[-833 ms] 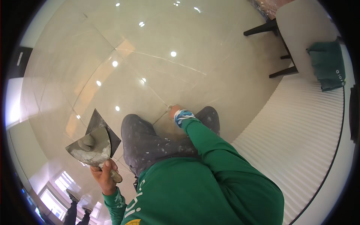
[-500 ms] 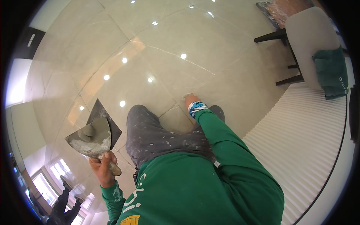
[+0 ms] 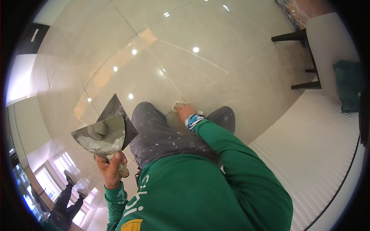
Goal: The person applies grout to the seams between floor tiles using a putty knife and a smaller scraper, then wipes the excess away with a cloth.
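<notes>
In my left hand (image 3: 110, 169) is the handle of a wide putty knife (image 3: 110, 144), its metal blade pointing up and away from me. A lump of grey paste (image 3: 97, 131) sits on that blade, with whitish residue near the handle. A dark, flat, square-cornered spreader blade (image 3: 115, 107) sticks out behind it; how my fingers grip it is hidden. My right hand (image 3: 185, 111) reaches down between my knees and presses a whitish cloth (image 3: 177, 104) against the glossy tiled floor (image 3: 169, 61), close to a tile joint.
At the far right stands a pale chair (image 3: 327, 46) with dark legs and a green cloth (image 3: 348, 86) over it. A white ribbed panel (image 3: 308, 142) runs along my right side. Plastic-wrapped material (image 3: 304, 9) lies behind the chair. Another person's dark-clothed legs (image 3: 65, 202) show at lower left.
My right hand has slid left along the floor, and more of the cloth shows around its fingers. The putty knife has shifted slightly right with my left hand. The view has turned a little.
</notes>
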Tool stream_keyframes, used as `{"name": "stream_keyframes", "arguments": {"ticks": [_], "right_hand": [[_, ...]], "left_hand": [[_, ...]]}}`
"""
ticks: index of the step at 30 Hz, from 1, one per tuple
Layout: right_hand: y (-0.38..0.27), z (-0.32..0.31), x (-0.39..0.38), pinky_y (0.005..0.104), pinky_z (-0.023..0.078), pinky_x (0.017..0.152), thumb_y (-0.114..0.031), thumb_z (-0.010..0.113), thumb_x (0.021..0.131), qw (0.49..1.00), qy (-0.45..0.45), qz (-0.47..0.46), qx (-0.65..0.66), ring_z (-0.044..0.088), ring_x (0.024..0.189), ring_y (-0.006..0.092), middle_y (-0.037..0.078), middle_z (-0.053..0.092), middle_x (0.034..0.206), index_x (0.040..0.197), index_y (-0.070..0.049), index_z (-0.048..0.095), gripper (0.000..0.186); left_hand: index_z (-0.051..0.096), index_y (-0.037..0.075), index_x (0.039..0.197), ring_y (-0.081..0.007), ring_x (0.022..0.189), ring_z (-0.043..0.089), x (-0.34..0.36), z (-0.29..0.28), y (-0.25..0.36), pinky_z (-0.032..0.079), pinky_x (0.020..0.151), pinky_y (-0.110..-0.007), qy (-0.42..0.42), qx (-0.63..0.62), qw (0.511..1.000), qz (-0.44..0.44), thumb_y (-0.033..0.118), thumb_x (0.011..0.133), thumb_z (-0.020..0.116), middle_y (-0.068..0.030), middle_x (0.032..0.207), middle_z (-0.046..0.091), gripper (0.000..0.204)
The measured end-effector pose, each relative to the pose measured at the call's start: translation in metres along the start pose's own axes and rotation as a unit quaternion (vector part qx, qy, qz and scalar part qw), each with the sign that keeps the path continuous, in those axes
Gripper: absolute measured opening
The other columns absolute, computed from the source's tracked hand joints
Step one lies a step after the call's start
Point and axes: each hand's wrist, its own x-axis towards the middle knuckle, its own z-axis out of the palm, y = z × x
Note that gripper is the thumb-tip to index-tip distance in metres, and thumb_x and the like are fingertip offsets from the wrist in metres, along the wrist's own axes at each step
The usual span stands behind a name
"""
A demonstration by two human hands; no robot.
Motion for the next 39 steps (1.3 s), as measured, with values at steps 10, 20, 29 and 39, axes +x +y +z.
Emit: {"name": "stream_keyframes", "arguments": {"ticks": [10, 20, 29, 39], "right_hand": [[0.111, -0.075, 0.009, 0.0465, 0.049, 0.096, -0.020, 0.053, 0.098, 0.943, 0.049, 0.326, -0.042, 0.060, 0.119, 0.0304, 0.012, 0.059, 0.131, 0.131, -0.013, 0.061, 0.035], [0.052, -0.049, 0.028, 0.0483, 0.043, 0.101, -0.024, 0.048, 0.102, 0.991, -0.033, -0.002, -0.129, 0.053, 0.126, 0.0283, 0.007, 0.056, 0.134, 0.141, -0.018, 0.057, 0.041], [0.127, -0.120, -0.030, 0.0504, 0.045, 0.101, -0.029, 0.045, 0.103, 0.944, -0.080, 0.309, -0.082, 0.055, 0.123, 0.0309, 0.009, 0.056, 0.135, 0.139, -0.019, 0.058, 0.040], [0.207, -0.192, -0.229, 0.0458, 0.039, 0.113, -0.031, 0.063, 0.095, 0.949, 0.190, 0.238, 0.081, 0.049, 0.136, 0.0330, 0.012, 0.048, 0.152, 0.157, -0.013, 0.037, 0.070]], "left_hand": [[0.057, 0.000, 0.110, -0.0141, 0.057, 0.055, 0.003, -0.032, -0.013, 0.043, 0.050, -0.026, 0.049, -0.001, 0.999, -0.007, 0.017, 0.096, 0.065, -0.0081, 0.070, 0.058, 0.024], [0.057, -0.001, 0.111, -0.0150, 0.058, 0.056, 0.023, -0.028, -0.004, 0.043, 0.051, -0.026, 0.041, -0.017, 0.999, -0.010, 0.016, 0.095, 0.068, -0.0088, 0.071, 0.059, 0.027], [0.059, 0.000, 0.107, -0.0154, 0.059, 0.056, -0.028, -0.021, 0.015, 0.045, 0.052, -0.026, 0.022, -0.011, 1.000, 0.009, 0.014, 0.096, 0.067, -0.0088, 0.072, 0.060, 0.020], [0.064, 0.001, 0.099, -0.0129, 0.063, 0.059, -0.036, 0.058, 0.056, 0.045, 0.056, -0.027, -0.112, -0.050, 0.992, 0.003, 0.020, 0.094, 0.070, -0.0052, 0.071, 0.063, 0.021]]}}
